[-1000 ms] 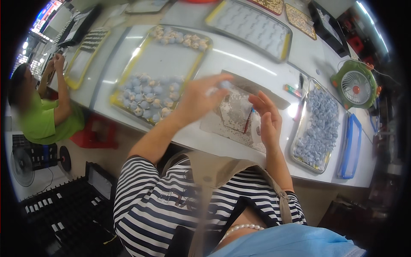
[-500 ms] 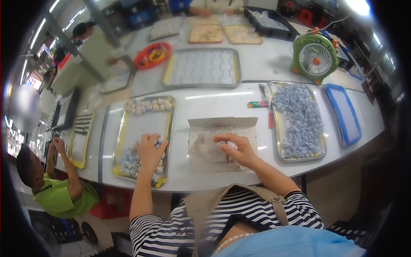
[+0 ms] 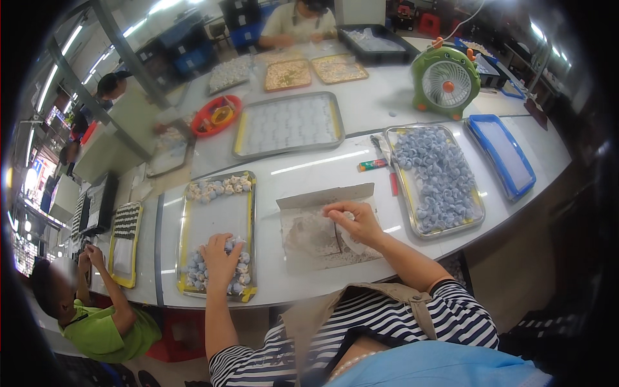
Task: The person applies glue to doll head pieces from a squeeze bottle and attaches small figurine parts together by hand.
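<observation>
My left hand (image 3: 221, 259) reaches down into a yellow-edged metal tray (image 3: 252, 213). Its thumb and fingertips close around a small blue-grey piece (image 3: 229, 245) among several like it, some with pale beige parts. Over a folded cardboard sheet (image 3: 302, 257), my right hand (image 3: 358, 222) is raised with thumb and forefinger pinched together; whatever sits between them is too small to make out. Pale crumbs and a worn patch mark the cardboard. Blue-grey cup-like pieces (image 3: 435, 177) heap up in a second metal tray (image 3: 478, 220) on the right.
A green toy-shaped fan (image 3: 446, 80) stands at the back right, near a blue-rimmed tray (image 3: 525, 184). A small green-and-red tube (image 3: 372, 165) lies beside the piece tray. Behind are a wide tray (image 3: 338, 129) and a red basket (image 3: 205, 122). One co-worker (image 3: 106, 329) sits left, another opposite.
The whole view has shifted and tilted. My right hand's fingers have drawn together into a pinch above the cardboard. My left hand stays over the pieces in the left tray.
</observation>
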### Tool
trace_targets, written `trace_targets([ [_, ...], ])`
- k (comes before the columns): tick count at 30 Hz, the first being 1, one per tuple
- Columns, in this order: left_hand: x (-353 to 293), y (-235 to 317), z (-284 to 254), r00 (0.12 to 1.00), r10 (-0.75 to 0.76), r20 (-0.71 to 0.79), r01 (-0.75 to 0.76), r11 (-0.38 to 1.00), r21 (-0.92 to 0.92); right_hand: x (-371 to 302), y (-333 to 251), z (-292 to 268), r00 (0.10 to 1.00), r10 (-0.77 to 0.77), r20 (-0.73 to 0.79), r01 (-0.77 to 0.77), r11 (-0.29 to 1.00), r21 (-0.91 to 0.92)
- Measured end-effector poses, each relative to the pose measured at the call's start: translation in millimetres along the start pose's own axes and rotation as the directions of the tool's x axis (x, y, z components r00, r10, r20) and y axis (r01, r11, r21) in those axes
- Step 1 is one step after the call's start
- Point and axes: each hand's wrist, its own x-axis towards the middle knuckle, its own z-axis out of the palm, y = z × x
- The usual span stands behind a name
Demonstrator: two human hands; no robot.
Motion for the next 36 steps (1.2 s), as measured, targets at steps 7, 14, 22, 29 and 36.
trace_targets([
  [7, -20.7, -64.2, -26.5, 0.973, 0.047, -0.225, -0.096, 0.972, -0.214, -31.5, 3.2, 46.8, 0.943, -0.01, -0.333, 0.006, 1.0, -0.013],
  [14, -34.7, -143.5, -19.4, 0.874, 0.015, -0.486, -0.273, 0.842, -0.466, -85.7, 23.3, 150.1, 0.76, 0.122, -0.639, -0.209, 0.976, -0.062],
  [22, -28.4, -275.9, -9.9, 0.856, 0.084, -0.511, -0.421, 0.688, -0.591, -63.1, 46.8, 286.1, 0.757, -0.183, -0.627, -0.288, 0.768, -0.573],
  [29, -20.0, -296.6, -17.7, 0.855, 0.194, -0.481, -0.482, 0.638, -0.6, -45.8, 53.4, 309.5, 0.695, -0.228, -0.682, -0.296, 0.774, -0.56],
  [36, 0.7, -239.5, -26.4, 0.887, 0.216, -0.408, -0.444, 0.643, -0.624, -31.6, 27.6, 259.3, 0.706, -0.139, -0.694, -0.32, 0.812, -0.488],
])
